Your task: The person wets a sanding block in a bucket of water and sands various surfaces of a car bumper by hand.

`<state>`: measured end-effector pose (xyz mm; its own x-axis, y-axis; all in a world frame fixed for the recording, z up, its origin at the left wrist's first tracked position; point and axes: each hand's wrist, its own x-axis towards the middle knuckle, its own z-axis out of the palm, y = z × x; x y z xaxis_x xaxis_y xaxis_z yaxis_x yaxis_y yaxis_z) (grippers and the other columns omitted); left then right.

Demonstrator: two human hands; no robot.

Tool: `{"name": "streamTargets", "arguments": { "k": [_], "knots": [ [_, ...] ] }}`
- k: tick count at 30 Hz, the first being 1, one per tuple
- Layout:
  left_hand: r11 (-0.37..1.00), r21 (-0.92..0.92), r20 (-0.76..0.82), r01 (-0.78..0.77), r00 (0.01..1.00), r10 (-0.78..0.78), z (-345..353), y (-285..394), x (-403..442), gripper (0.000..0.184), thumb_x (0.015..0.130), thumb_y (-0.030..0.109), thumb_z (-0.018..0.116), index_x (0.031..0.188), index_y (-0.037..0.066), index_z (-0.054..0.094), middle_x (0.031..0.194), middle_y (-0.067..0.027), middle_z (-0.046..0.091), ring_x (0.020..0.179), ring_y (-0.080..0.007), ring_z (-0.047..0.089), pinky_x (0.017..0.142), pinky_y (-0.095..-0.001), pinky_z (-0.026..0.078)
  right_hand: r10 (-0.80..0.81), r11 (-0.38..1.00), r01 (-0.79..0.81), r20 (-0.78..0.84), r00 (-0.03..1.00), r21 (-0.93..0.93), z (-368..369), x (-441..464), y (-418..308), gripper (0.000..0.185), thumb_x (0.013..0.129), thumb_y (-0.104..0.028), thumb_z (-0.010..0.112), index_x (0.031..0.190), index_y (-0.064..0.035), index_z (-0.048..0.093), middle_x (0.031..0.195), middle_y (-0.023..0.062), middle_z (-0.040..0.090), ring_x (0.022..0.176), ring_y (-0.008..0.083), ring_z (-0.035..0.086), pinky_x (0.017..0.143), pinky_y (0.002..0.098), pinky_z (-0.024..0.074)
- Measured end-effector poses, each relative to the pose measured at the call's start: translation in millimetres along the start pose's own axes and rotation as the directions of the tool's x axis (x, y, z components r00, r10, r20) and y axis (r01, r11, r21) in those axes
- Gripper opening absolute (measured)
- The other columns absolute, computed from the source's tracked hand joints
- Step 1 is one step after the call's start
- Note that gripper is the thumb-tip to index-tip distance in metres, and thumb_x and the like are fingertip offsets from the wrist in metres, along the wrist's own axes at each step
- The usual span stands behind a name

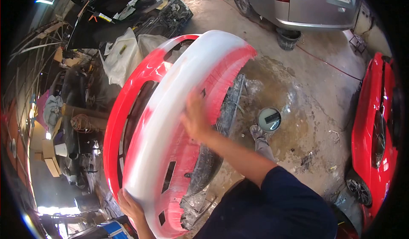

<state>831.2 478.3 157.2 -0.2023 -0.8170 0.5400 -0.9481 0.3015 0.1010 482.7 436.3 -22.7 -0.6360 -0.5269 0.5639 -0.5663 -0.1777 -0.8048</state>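
Observation:
A red car bumper (113, 141) with white and dull, whitish patches stretches up through the middle of the head view, tilted on a dark stand (232, 98). My left hand (131, 206) grips its lower left edge. Against the inner right side of the white area lies my right hand (197, 117), blurred by motion. Its fingers are smeared, and I cannot make out whether anything is under them.
A bucket of water (269, 119) with a dark block in it stands by my foot (256, 131). A black bucket (288, 39) sits behind a silver van (315, 7). At right is a red car (370, 124); a hose (328, 63) crosses the wet floor. Boxes (50, 157) clutter the left.

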Motion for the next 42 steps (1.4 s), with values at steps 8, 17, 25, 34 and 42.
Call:
{"name": "streamTargets", "arguments": {
  "k": [8,17,25,34,42],
  "knots": [
    [0.999,-0.023,-0.014,0.035,0.999,-0.035,10,-13,1,0.046,0.108,0.037,0.042,0.119,0.0,0.067,0.106,-0.0258,0.07,0.101,-0.0469,0.063,0.088,-0.0537,0.046,0.191,0.982,-0.185,-0.245,0.95,0.049,2,75,9,0.077,0.105,-0.036,0.047,0.157,0.0128,0.018,0.167,0.0323,0.012,0.157,0.0444,0.005,0.128,0.0517,0.0035],
    [0.999,-0.031,-0.012,0.027,1.0,-0.027,7,-15,-2,0.047,0.107,0.039,0.043,0.116,-0.001,0.066,0.107,-0.0262,0.069,0.1,-0.0469,0.064,0.085,-0.0534,0.047,0.177,0.984,-0.18,-0.165,0.97,-0.003,-50,156,107,0.071,0.106,-0.033,0.045,0.156,0.0115,0.023,0.166,0.0301,0.018,0.157,0.0399,0.013,0.127,0.0538,0.0086],
    [0.997,0.069,0.04,0.037,0.998,-0.04,0,-8,1,0.042,0.107,0.034,0.045,0.113,-0.001,0.067,0.104,-0.0257,0.069,0.098,-0.0461,0.064,0.084,-0.0539,0.047,-0.393,0.818,0.525,0.437,0.809,-0.237,3,48,-115,0.068,0.093,-0.039,0.059,0.137,0.0131,0.052,0.148,0.0276,0.049,0.142,0.0423,0.041,0.122,0.0559,0.0243],
    [0.998,-0.067,0.027,0.01,1.0,-0.009,-1,-19,1,0.034,0.105,0.028,0.05,0.11,-0.001,0.066,0.102,-0.0233,0.069,0.098,-0.045,0.064,0.086,-0.0527,0.048,-0.222,0.897,0.29,0.227,0.948,-0.333,-65,154,47,0.075,0.102,-0.032,0.053,0.155,0.0124,0.024,0.163,0.0315,0.025,0.154,0.0455,0.02,0.126,0.0568,0.0129],
    [0.983,0.058,-0.177,-0.176,0.967,0.184,16,84,37,0.031,0.101,0.025,0.054,0.117,0.001,0.066,0.11,-0.0215,0.07,0.103,-0.04,0.065,0.092,-0.0503,0.048,-0.493,0.763,0.646,0.639,0.59,-0.008,-28,55,-145,0.084,0.1,-0.045,0.053,0.158,0.0065,0.023,0.166,0.0298,0.02,0.156,0.0439,0.016,0.127,0.0548,0.0127]
  ]
}}
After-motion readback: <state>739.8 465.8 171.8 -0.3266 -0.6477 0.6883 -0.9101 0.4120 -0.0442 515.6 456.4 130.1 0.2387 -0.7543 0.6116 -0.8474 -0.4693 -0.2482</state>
